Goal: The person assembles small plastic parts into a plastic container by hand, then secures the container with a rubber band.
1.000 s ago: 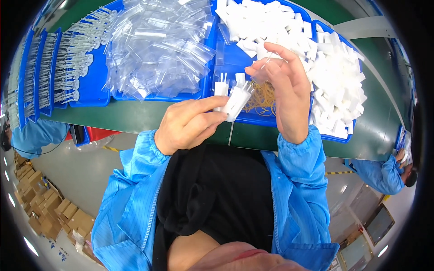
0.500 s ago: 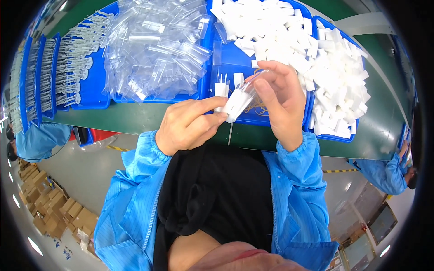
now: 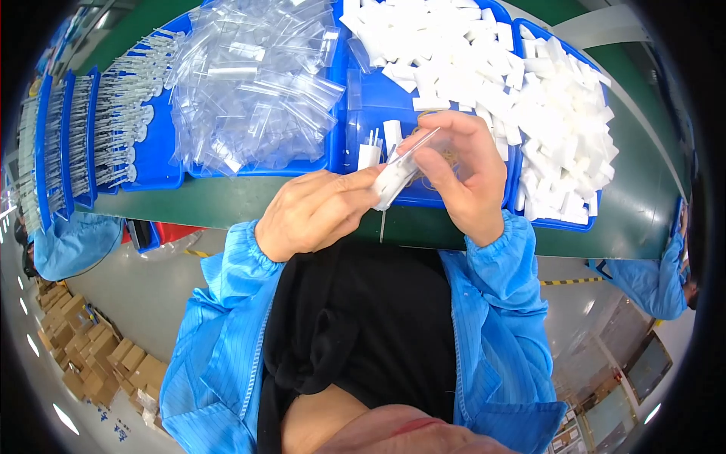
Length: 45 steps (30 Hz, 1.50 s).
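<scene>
A: Where've we got the block?

B: Left hand fingers clamped on it, above the near edge of the tray. Right hand fingers curl by the sleeve, can't tell if pinched. Probably light, stiff, slick; we'd hold its sides.

A: Room?

B: Tray's near side, over table. White pile crowds its far end.

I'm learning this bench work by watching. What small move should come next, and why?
Probably the right hand should ease the clear plastic gently along the white piece: the left hand steadies that piece by its near end, while the plastic juts past its far end, beside the right thumb. How fully it is seated is hard to tell.
</scene>
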{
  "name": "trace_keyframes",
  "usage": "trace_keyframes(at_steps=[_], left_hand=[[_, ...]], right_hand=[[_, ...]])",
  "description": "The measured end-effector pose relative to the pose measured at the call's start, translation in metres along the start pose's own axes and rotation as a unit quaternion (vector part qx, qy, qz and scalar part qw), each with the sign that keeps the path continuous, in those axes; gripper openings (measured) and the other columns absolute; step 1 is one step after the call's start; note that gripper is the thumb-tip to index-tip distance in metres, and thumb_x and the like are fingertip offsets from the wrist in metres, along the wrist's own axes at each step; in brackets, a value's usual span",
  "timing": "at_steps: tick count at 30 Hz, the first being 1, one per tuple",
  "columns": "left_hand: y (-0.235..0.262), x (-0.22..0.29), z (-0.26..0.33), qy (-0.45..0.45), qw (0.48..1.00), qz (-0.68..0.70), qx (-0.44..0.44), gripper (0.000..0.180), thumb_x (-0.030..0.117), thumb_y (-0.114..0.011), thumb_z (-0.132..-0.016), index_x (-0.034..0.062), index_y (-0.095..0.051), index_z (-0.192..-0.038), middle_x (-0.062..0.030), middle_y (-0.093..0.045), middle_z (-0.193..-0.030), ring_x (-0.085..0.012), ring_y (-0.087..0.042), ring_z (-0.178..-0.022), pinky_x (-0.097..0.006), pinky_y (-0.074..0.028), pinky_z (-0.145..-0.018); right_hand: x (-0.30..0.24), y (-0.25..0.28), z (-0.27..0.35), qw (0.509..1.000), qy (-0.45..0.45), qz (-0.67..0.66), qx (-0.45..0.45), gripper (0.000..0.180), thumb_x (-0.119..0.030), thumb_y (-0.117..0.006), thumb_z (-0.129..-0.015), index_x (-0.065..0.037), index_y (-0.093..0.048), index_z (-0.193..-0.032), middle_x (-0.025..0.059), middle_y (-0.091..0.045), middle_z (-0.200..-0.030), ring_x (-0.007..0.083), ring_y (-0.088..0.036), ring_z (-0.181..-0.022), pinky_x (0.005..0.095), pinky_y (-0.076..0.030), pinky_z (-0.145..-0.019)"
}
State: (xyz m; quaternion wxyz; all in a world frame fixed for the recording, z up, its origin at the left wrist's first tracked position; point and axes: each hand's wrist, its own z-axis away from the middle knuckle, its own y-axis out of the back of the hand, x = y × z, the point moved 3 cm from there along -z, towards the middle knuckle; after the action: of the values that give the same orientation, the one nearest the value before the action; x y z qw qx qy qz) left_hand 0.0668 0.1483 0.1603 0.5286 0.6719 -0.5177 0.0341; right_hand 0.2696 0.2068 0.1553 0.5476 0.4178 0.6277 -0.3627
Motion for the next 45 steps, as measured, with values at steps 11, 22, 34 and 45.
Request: trace_keyframes(at_steps=[11, 22, 34, 45], left_hand=[[0.004, 0.005, -0.005, -0.016, 0.997, -0.06, -0.04, 0.059, -0.003, -0.072, -0.07, -0.0013, -0.062, -0.128, -0.0166, -0.067, -0.122, -0.0239, -0.069, -0.082, -0.033, -0.054, -0.067], [0.005, 0.01, -0.006, -0.037, 0.991, -0.105, -0.075, 0.061, -0.009, -0.073, -0.064, 0.0009, -0.066, -0.124, -0.0189, -0.066, -0.124, -0.0237, -0.066, -0.073, -0.031, -0.051, -0.062], [-0.003, 0.002, -0.004, -0.047, 0.996, -0.071, -0.031, 0.057, -0.006, -0.071, -0.062, -0.0006, -0.069, -0.118, -0.0151, -0.064, -0.131, -0.0196, -0.066, -0.077, -0.03, -0.051, -0.066], [-0.001, 0.002, -0.004, -0.066, 0.992, -0.101, -0.042, 0.046, -0.003, -0.075, -0.065, 0.0013, -0.068, -0.111, -0.0154, -0.066, -0.126, -0.0192, -0.063, -0.072, -0.03, -0.048, -0.065]], right_hand=[[0.003, 0.0, 0.006, 0.999, 0.017, -0.006, 0.049, 0.031, -0.008, -0.069, -0.094, -0.001, -0.055, -0.12, 0.011, -0.069, -0.096, 0.0146, -0.067, -0.09, 0.0274, -0.051, -0.083], [0.015, 0.0, 0.007, 0.994, -0.085, -0.045, 0.056, 0.028, -0.011, -0.068, -0.095, -0.002, -0.056, -0.118, 0.0069, -0.068, -0.093, 0.012, -0.065, -0.089, 0.0243, -0.051, -0.079], [0.025, -0.01, 0.023, 0.982, -0.011, -0.104, 0.16, 0.027, -0.008, -0.068, -0.095, -0.002, -0.055, -0.117, 0.0099, -0.07, -0.099, 0.0143, -0.066, -0.093, 0.0273, -0.05, -0.086], [0.02, 0.007, 0.016, 0.992, -0.116, -0.058, 0.004, 0.026, -0.013, -0.07, -0.094, -0.002, -0.058, -0.114, 0.0068, -0.07, -0.101, 0.012, -0.064, -0.097, 0.0266, -0.049, -0.089]])
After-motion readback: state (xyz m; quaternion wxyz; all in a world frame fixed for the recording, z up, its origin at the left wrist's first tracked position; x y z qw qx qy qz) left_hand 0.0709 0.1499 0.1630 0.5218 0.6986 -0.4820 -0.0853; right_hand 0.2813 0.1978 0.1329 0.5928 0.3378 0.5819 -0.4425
